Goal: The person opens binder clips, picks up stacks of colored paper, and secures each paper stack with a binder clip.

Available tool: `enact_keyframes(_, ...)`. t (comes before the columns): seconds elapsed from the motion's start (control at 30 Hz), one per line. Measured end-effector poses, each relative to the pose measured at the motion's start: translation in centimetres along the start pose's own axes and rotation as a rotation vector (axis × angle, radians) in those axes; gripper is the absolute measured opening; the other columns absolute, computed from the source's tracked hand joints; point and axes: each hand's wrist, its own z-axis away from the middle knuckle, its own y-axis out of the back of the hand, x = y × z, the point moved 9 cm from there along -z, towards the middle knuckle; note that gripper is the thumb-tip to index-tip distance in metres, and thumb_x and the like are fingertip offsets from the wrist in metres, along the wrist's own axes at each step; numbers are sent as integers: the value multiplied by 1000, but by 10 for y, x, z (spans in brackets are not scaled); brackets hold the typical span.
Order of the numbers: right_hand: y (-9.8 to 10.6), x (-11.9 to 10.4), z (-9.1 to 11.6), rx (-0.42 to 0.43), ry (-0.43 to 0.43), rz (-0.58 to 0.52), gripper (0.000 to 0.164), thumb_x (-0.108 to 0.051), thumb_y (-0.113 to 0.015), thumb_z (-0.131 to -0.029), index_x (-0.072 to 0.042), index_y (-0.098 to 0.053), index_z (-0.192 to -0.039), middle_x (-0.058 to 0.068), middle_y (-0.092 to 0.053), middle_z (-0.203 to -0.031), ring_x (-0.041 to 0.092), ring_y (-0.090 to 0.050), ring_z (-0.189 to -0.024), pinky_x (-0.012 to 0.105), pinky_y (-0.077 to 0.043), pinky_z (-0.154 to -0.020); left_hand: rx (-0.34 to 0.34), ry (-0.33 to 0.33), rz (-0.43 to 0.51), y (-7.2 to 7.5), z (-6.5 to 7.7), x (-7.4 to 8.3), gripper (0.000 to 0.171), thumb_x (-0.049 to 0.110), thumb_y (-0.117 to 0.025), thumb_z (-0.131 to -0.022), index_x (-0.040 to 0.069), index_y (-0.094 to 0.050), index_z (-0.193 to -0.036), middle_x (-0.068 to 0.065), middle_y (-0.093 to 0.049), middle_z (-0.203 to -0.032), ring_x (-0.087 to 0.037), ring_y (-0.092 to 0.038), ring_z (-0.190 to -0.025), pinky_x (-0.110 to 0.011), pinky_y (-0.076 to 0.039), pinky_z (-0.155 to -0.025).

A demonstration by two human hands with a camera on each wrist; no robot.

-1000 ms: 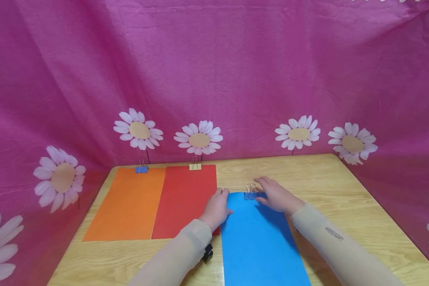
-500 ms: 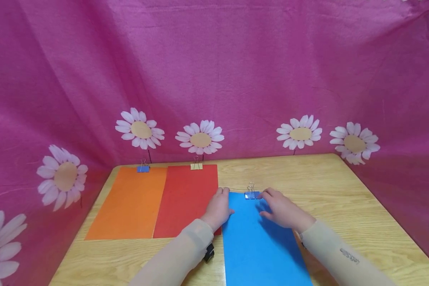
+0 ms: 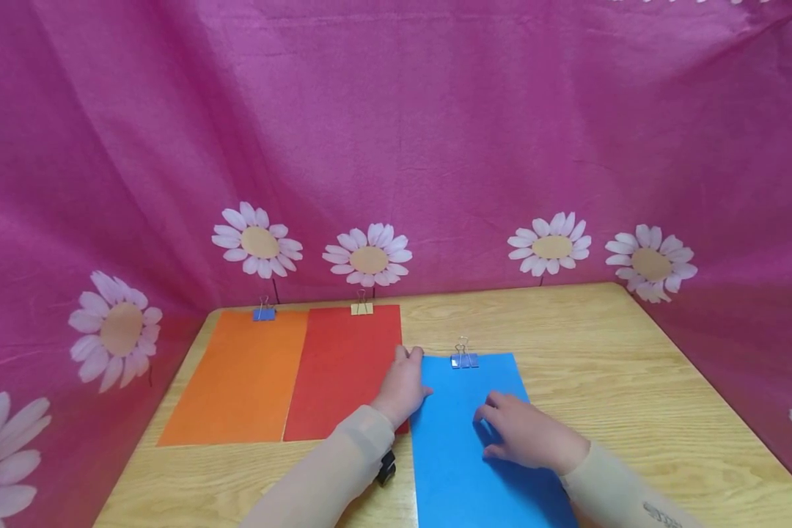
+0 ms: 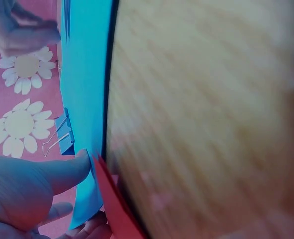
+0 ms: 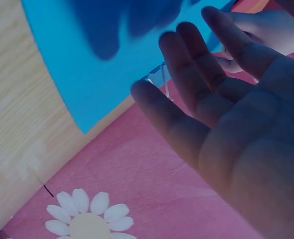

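A blue paper sheet lies at the front middle, a blue binder clip on its far edge with wire handles pointing away. My left hand pinches the sheet's far left corner. In the left wrist view the thumb presses on top and fingers show below the corner, which bends. Over the right half of the sheet is my right hand, holding nothing, its fingers loosely bent in the head view. The right wrist view shows its fingers spread, their shadow falling on the blue sheet.
Left of the blue sheet lie a red sheet with a yellow binder clip and an orange sheet with a blue binder clip. The wooden table meets a pink flowered cloth behind.
My right hand has left the binder clip on the blue sheet and drawn back toward me, over the sheet. The left hand stays at the corner.
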Motion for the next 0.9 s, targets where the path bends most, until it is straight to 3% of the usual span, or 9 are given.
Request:
enact_keyframes(0.33, -11, -12, 12, -37, 8, -2, 49, -40, -88, -80, -16, -65, -115, -1, -54, -106, 19, -57, -90, 38, -53, -77, -10, 16, -22, 0, 2, -1, 62, 18, -79, -92, -2, -46, -141, -20, -35, -139, -19, -62, -75, -27, -58, -70)
enact_keyframes(0.5, -11, -14, 15, -25, 13, 4, 59, -48, -90, -73, -16, -63, -116, -2, -52, -105, 17, -55, -89, 36, -53, -74, -15, 27, -48, 2, 6, 1, 61, 22, -77, -94, -3, -48, -141, -19, -35, -142, -23, -61, -89, -29, -59, -74)
enact_keyframes(0.73, -12, -14, 17, -26, -5, -12, 62, -47, -92, -72, -15, -63, -117, -2, -51, -106, 17, -53, -90, 35, -52, -72, -16, -8, -40, 15, 17, 6, 58, 30, -77, -94, -2, -56, -138, -18, -47, -133, -27, -54, -112, -38, -59, -92)
enact_keyframes(0.9, -13, -15, 19, -39, -35, -2, 64, -47, -92, -72, -15, -63, -119, 0, -51, -108, 19, -54, -93, 38, -53, -76, -61, -40, -98, 28, 33, 5, 53, 29, -77, -93, 0, -59, -134, -16, -54, -126, -27, -52, -112, -38, -59, -89)
